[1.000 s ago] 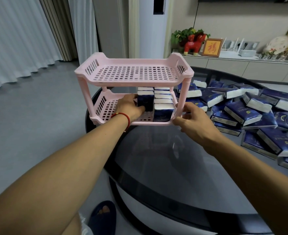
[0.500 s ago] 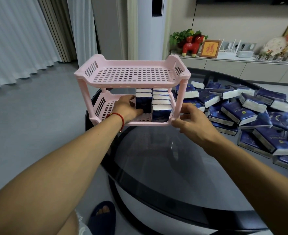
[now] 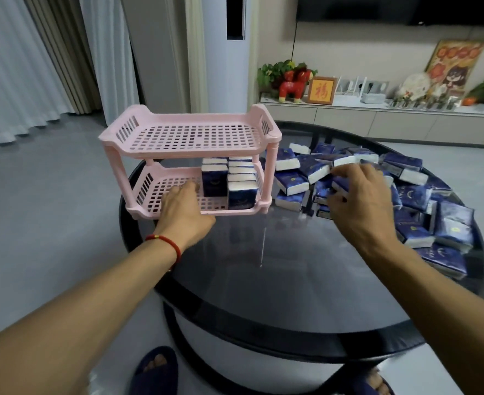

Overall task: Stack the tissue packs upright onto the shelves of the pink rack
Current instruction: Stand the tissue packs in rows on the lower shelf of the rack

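Note:
The two-shelf pink rack (image 3: 189, 139) stands at the far left of the round dark glass table (image 3: 278, 280). Its top shelf is bare. On the right half of the lower shelf, several blue-and-white tissue packs (image 3: 242, 192) stand upright in rows. My left hand (image 3: 184, 208) rests on the lower shelf's front rim, fingers stretched toward the nearest upright pack. My right hand (image 3: 357, 201) is over the loose pile of tissue packs (image 3: 423, 212) to the right of the rack. Its fingers and thumb curl round one pack (image 3: 340, 182) at the pile's near-left edge.
The pile of packs covers the right and back of the table. A slippered foot (image 3: 155, 369) shows below the near table rim. A low cabinet with a red toy horse (image 3: 293, 84) and a framed picture runs along the back wall. Curtains hang at the left.
My right hand has left the rack's right front post and moved right onto the pile of packs. My left hand has stayed on the lower shelf.

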A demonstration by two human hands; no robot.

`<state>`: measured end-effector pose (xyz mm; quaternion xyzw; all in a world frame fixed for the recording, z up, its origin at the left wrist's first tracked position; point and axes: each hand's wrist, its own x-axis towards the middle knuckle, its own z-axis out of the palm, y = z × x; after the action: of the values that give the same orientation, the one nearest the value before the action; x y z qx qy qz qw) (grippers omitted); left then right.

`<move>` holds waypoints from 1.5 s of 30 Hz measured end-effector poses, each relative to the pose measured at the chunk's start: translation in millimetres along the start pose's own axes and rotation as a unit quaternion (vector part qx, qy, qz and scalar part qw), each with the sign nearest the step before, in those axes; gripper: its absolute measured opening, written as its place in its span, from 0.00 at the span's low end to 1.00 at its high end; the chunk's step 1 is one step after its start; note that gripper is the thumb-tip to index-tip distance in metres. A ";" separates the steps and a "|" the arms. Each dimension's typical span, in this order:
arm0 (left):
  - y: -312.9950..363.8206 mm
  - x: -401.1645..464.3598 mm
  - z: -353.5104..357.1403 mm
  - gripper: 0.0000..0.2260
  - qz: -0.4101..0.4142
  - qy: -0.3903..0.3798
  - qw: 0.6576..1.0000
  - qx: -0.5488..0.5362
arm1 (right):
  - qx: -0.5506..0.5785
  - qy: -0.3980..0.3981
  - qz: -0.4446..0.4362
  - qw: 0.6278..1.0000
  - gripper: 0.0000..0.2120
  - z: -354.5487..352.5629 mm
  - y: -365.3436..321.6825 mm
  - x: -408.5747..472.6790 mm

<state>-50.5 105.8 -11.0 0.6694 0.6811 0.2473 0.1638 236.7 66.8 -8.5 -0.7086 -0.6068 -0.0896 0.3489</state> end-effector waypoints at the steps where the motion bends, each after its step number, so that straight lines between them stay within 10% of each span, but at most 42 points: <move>1: 3.4 -9.7 -1.0 0.25 0.003 -0.006 1.000 0.001 | -0.062 0.004 0.003 0.998 0.21 -4.5 10.4 0.5; 7: 39.2 -53.0 -1.1 0.25 0.115 0.026 0.993 -0.024 | -0.188 -0.029 -0.027 0.981 0.20 -15.7 46.6 -6.1; 12: 59.6 -65.8 16.4 0.20 0.181 -0.002 0.979 -0.094 | 0.124 -0.003 0.065 0.990 0.13 -44.3 39.4 -2.8; 18: 91.9 -77.1 27.0 0.18 0.105 -0.105 0.933 -0.329 | 0.412 -0.170 0.145 0.883 0.12 -83.5 13.2 -15.7; 22: 109.3 -87.1 33.9 0.24 0.021 -0.236 0.869 -0.434 | 0.365 -0.275 0.087 0.885 0.10 -86.3 1.5 -23.7; 29: 103.8 -86.4 37.5 0.17 -0.043 -0.225 0.853 -0.469 | 0.049 0.021 0.144 0.988 0.08 -93.4 67.2 -12.5; 34: 92.7 -81.2 32.6 0.13 -0.085 -0.234 0.842 -0.478 | -0.098 -0.147 0.111 0.978 0.11 -82.8 88.3 -23.7; 45: 86.3 -76.0 31.5 0.10 -0.090 -0.236 0.838 -0.484 | -0.173 -0.251 0.072 0.950 0.30 -77.3 64.1 -21.6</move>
<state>42.5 32.5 2.8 0.4788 0.4722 0.3640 0.6444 313.4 1.7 12.2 -0.7996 -0.5971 0.0124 0.0628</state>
